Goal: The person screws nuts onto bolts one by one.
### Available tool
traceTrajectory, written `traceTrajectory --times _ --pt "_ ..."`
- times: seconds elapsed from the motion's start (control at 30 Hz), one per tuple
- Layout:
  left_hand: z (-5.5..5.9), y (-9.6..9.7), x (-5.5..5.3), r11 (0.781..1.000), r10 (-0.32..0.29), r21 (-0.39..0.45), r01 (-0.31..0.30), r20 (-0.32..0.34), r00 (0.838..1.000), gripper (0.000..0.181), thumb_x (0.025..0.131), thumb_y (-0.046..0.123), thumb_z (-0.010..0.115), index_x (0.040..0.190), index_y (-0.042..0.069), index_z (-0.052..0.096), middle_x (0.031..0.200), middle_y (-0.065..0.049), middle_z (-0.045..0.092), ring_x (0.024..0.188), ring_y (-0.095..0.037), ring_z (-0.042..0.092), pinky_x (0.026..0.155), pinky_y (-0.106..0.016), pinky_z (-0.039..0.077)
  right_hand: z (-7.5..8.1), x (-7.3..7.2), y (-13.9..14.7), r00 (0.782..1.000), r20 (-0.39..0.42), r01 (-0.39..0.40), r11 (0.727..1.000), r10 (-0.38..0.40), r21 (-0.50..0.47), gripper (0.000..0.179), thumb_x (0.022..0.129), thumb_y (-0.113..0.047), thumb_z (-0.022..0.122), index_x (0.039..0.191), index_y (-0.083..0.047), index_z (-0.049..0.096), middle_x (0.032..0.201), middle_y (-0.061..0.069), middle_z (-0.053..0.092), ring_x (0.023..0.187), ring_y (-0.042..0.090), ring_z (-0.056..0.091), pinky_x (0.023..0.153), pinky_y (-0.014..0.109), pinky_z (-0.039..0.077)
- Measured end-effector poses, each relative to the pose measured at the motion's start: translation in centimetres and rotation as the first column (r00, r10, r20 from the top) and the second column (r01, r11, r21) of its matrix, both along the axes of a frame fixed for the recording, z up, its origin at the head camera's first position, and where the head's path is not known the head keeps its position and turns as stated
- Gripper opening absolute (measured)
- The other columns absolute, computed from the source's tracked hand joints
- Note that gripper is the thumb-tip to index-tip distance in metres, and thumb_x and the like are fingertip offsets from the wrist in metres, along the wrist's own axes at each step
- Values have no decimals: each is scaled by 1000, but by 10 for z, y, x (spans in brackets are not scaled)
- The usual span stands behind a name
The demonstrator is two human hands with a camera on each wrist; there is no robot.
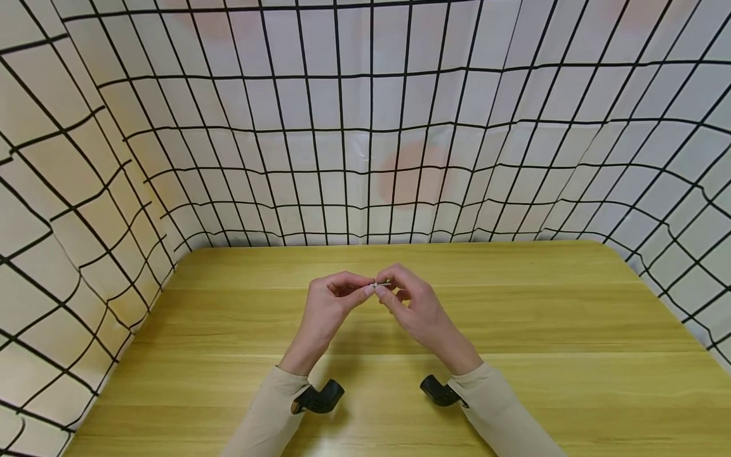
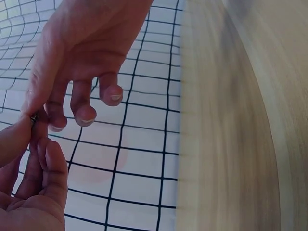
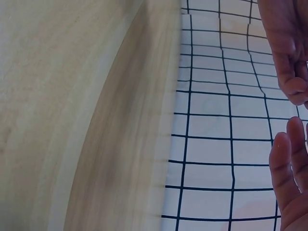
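Note:
Both hands meet above the middle of the table in the head view, fingertips nearly touching. Between them is a small, thin, rod-like metal piece [image 1: 386, 284], too small to tell its exact kind. My left hand [image 1: 329, 306] pinches its left end between thumb and forefinger. The thumb and forefinger of my right hand [image 1: 419, 311] pinch it from the other side. From the left wrist, only a dark glint of the metal piece [image 2: 33, 118] shows between the fingertips; the left hand's other fingers hang loosely bent. In the right wrist view the right hand [image 3: 288, 53] is partly cut off and the piece is hidden.
A wooden table [image 1: 200, 355] lies under the hands. White walls with a black grid [image 1: 354, 146] enclose its back and sides. A black wrist camera [image 1: 321, 397] sits at the left sleeve, and another black camera [image 1: 440, 390] at the right.

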State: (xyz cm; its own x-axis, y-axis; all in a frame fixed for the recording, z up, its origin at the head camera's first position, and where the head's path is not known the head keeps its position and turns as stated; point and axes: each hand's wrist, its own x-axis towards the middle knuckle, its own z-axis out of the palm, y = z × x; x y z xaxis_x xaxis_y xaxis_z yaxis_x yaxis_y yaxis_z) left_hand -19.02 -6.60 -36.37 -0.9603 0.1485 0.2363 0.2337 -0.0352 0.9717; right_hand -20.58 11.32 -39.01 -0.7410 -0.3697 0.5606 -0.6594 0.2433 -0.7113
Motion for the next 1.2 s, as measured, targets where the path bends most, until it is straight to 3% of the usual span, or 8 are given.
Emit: traceTrajectory --times 0.2,0.37,0.53,0.8,1.2 --pt "-19 0 -12 1000 -3 21 3 -8 1000 14 87 10 76 97 1 76 92 -9 72 80 -20 63 72 -28 50 21 15 -5 999 32 23 1000 -22 -12 7 98 1 57 96 -4 61 90 3 58 78 25 56 63 33 48" --pt "-19 -1 -12 1000 6 9 -6 -15 1000 12 88 13 76 96 5 77 92 -7 72 81 -23 62 72 -30 50 23 16 -3 997 1 81 997 -81 -16 7 97 0 58 100 -3 64 96 6 62 86 19 57 67 34 48" --pt "-18 -2 -12 1000 28 0 -28 -12 1000 11 88 12 75 97 5 77 92 -7 72 80 -22 61 73 -33 51 25 16 0 997 -64 40 999 -42 -33 18 91 7 63 108 3 61 105 16 62 91 22 58 67 35 52" --pt "-19 -5 -13 999 46 -2 -46 -6 999 10 88 12 75 97 6 77 93 -6 71 82 -22 61 73 -32 51 23 11 3 989 -129 68 997 -71 -29 16 87 11 66 100 1 63 97 10 62 84 17 57 62 33 52" --pt "-20 -6 -14 998 48 33 -48 3 999 12 89 11 74 98 3 76 94 -8 71 84 -22 62 74 -29 50 25 13 2 988 -93 122 993 -121 5 9 90 6 67 96 -1 65 92 7 63 83 16 57 63 33 50"
